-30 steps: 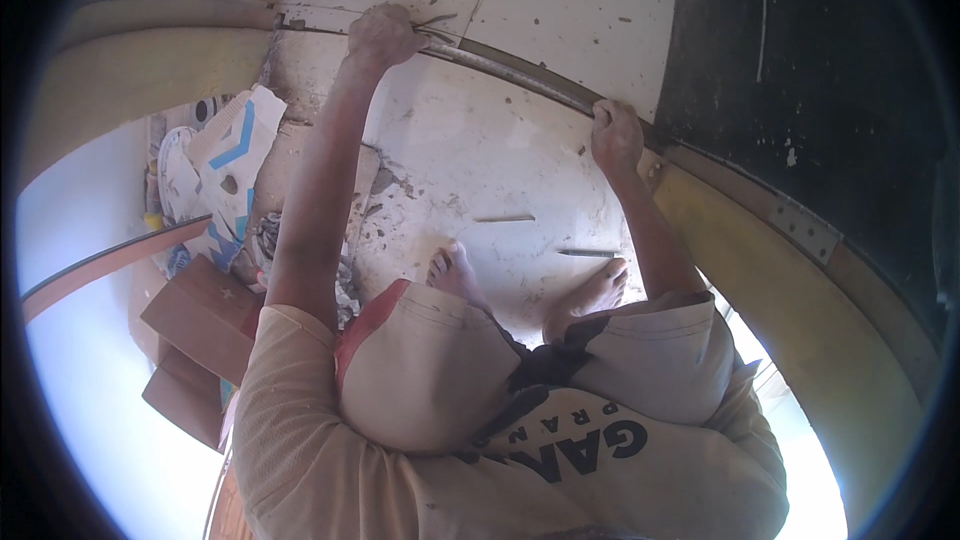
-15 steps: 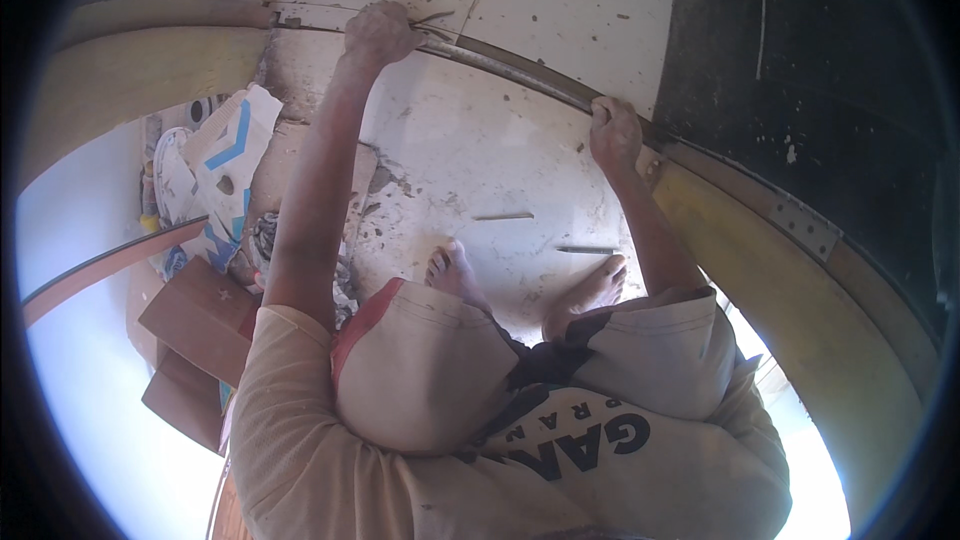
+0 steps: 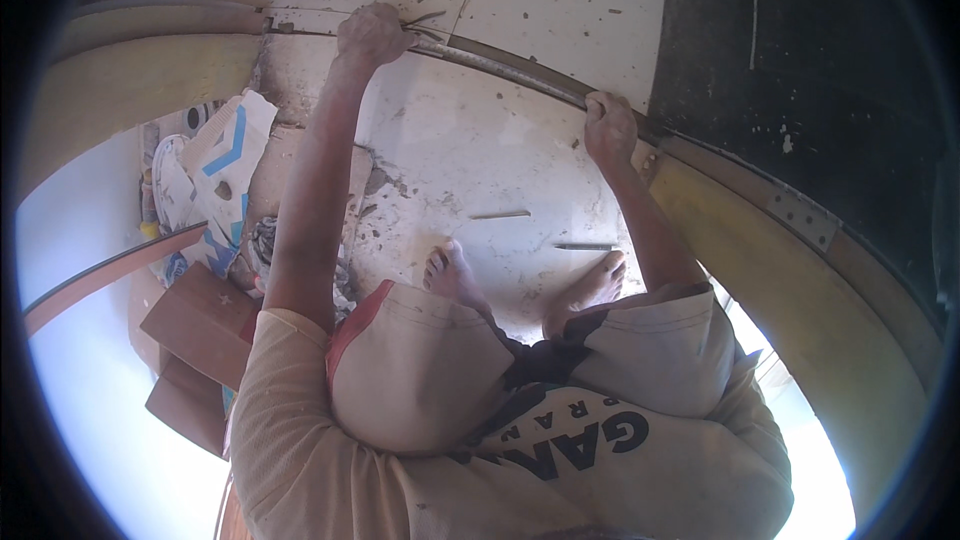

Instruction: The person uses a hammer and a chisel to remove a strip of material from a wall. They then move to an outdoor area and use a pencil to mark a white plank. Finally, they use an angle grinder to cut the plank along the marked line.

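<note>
A long, thin silvery strip (image 3: 500,70), ruler-like with faint marks along it, lies across the gap between two floor areas. My left hand (image 3: 372,35) is closed at its left end, fingers curled down and mostly hidden from above. Dark slender pieces (image 3: 428,18) stick out beside that hand. At the strip's right end my right hand (image 3: 608,125) is also closed, its fingertips pressed against the strip's edge. Both arms reach forward over my bent knees. On the floor before my bare feet (image 3: 450,268) lie a light thin stick (image 3: 501,215) and a dark pencil-like stick (image 3: 586,247).
Yellowish wall ends (image 3: 800,290) flank the opening. Beyond are pale floor tiles (image 3: 560,0) with scattered chips, and a dark panel (image 3: 790,70) at right. To my left are a torn printed carton (image 3: 225,150), brown boxes (image 3: 200,320) and crumpled debris (image 3: 262,240).
The view has shifted very slightly. Both hands keep their places at the strip's ends, and nothing else has visibly moved.
</note>
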`<state>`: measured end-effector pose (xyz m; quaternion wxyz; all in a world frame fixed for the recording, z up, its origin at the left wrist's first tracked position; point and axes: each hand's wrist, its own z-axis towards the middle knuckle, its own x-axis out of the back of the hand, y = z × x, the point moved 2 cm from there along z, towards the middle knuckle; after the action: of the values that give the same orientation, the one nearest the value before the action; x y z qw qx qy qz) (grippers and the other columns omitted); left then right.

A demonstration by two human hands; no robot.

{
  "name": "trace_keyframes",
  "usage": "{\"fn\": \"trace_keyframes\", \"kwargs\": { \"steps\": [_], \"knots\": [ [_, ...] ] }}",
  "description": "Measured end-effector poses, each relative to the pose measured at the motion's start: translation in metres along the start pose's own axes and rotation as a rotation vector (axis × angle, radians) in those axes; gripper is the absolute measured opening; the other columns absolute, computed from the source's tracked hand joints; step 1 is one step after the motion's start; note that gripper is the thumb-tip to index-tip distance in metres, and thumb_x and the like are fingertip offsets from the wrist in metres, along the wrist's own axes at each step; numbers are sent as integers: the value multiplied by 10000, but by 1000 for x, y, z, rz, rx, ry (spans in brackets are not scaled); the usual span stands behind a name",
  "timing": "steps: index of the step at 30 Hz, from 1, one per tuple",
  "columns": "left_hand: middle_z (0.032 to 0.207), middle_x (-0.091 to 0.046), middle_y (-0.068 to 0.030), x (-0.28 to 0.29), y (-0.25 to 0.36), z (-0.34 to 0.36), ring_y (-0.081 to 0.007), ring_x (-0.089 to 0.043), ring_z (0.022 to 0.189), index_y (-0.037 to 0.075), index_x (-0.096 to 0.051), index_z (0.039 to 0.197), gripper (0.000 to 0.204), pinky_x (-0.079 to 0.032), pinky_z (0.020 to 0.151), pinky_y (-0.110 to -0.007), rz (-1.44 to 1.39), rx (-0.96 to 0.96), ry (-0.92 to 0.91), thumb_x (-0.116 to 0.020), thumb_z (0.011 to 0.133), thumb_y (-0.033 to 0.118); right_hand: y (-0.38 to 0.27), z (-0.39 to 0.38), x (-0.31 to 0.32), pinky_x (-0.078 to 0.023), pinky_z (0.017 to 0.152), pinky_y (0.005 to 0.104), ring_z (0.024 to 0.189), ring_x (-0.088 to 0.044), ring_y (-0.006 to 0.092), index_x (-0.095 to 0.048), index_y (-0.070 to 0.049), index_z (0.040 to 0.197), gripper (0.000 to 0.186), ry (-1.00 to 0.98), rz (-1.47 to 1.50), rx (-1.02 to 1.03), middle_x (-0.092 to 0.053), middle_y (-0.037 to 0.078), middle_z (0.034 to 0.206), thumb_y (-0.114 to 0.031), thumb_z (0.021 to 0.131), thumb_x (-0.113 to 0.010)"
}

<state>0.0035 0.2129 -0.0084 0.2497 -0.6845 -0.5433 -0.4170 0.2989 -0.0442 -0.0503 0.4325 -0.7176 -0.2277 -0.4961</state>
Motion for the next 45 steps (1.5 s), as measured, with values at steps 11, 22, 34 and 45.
{"fn": "trace_keyframes", "kwargs": {
  "steps": [11,22,34,45],
  "knots": [
    [1223,-693,-169,-2,-3,-1,-345,-642,1178,60,-725,1138,517,-526,975,-457,-7,-16,14,-770,820,465,-1,0,1,-527,853,476,972,-653,375,-715,-146,1005,165,-17,-14,-1,-660,166,1034,-258,948,-608],
    [1224,-693,-163,0,-3,-3,-336,-643,1177,69,-721,1154,544,-524,983,-448,-8,-4,9,-765,818,495,0,1,1,-527,862,483,978,-652,382,-718,-145,1021,173,-34,17,-29,-652,171,1047,-259,950,-609],
    [1215,-688,-165,1,-2,-5,-339,-633,1187,77,-717,1156,561,-519,991,-440,29,-7,21,-754,820,526,1,1,-1,-527,863,489,989,-653,400,-720,-148,1032,197,-54,-12,-49,-648,186,1066,-281,964,-592],
    [1102,-707,-206,-2,5,5,-365,-663,1087,45,-734,1057,607,-530,946,-458,40,-113,88,-740,787,588,32,-5,-23,-514,894,457,972,-651,372,-734,-101,985,159,232,-21,188,-699,166,984,-212,902,-655]
  ]
}}
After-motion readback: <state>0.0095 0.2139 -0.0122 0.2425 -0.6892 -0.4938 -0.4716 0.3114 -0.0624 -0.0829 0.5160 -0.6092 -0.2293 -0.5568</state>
